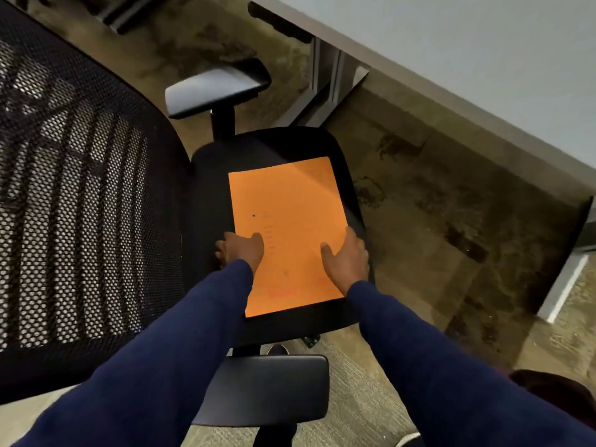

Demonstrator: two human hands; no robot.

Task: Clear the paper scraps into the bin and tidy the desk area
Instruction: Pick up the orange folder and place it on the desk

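Left hand (240, 250): thumb lies on top of the flat orange rectangular paper sheet (287, 201), and the fingers are curled at the sheet's left edge, so it grips that edge. Dark blue sleeve (167, 343) covers the arm to the wrist.

Right hand (347, 257): thumb is spread flat on the sheet's surface and the fingers reach over the right edge. Cannot tell whether they curl under it, so whether it grips or only rests is not settled. The sleeve is the same dark blue.

Orange sheet: lies flat on the black padded seat (209, 175) of an office chair, long side running away from the person, all four corners within the seat outline. It carries faint reddish print, too blurred to read, and one small dark dot (253, 215) near its left side.

Chair: black mesh backrest (80, 188) stands to the left of the seat. One black armrest pad (267, 388) is nearest the camera, below the forearms. The second armrest pad (219, 87) is on the far side of the seat.

Surroundings: mottled brown carpet floor (419, 188) lies under the chair. A pale grey desk top (483, 59) crosses the upper right corner, well apart from the sheet. A white desk leg (561, 285) shows at the right edge.
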